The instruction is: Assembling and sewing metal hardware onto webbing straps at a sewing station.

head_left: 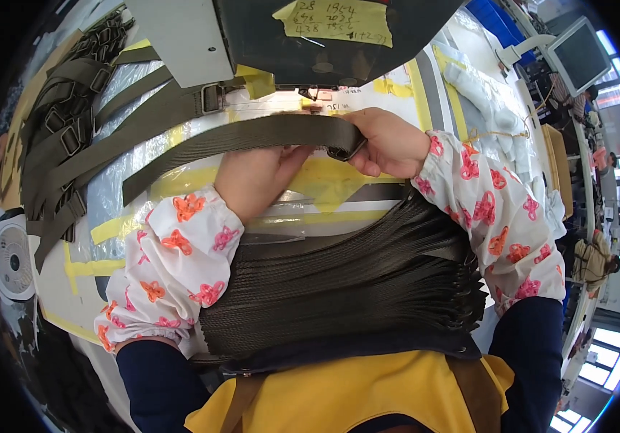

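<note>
A dark olive webbing strap (pixel 245 135) arches across both my hands, its free end hanging to the left. A dark metal buckle (pixel 348 151) sits at its right end, where the webbing loops through. My right hand (pixel 383 141) grips that buckle end, thumb and fingers closed round it. My left hand (pixel 258 179) is under the strap and pinches it from below; the webbing hides part of its fingers. Just beyond the strap is the lit needle area of a sewing machine (pixel 310 54). A thick stack of cut straps (pixel 339 281) lies close to my body.
Another strap with a buckle (pixel 212 98) lies beside the machine on the left. Several buckled straps (pixel 64 119) are heaped at the far left, near a small white fan (pixel 12 252). Yellow tape (pixel 331 189) marks the table. White fabric (pixel 494 108) and a monitor (pixel 579 56) are on the right.
</note>
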Demonstrator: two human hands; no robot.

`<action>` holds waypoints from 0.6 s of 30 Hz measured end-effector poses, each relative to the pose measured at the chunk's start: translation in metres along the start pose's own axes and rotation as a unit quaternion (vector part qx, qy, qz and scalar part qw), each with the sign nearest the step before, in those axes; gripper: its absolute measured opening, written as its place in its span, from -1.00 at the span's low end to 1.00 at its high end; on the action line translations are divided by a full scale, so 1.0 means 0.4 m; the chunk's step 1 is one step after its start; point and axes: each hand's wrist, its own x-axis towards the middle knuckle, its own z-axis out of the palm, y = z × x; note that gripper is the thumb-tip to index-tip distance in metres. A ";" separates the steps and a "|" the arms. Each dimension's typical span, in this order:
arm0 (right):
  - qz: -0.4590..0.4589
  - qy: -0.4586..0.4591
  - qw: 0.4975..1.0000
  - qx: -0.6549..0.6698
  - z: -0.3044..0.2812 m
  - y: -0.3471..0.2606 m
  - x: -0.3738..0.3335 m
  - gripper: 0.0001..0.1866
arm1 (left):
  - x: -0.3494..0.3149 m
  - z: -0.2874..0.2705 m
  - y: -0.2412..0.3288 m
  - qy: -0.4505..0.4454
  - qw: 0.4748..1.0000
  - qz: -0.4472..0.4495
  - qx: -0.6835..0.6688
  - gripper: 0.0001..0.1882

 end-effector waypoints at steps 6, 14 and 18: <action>0.014 0.031 0.999 0.020 0.004 0.006 0.013 -0.67 | 0.051 -0.009 -0.023 0.130 0.925 0.316 0.166 -0.80; -0.237 0.109 0.924 -0.279 -0.050 0.039 0.036 -0.66 | 0.084 0.006 -0.023 0.032 0.919 0.290 0.265 -0.72; -0.296 0.140 0.873 -0.361 -0.063 0.023 0.040 -0.66 | 0.080 0.009 -0.044 -0.014 0.936 0.258 0.239 -0.72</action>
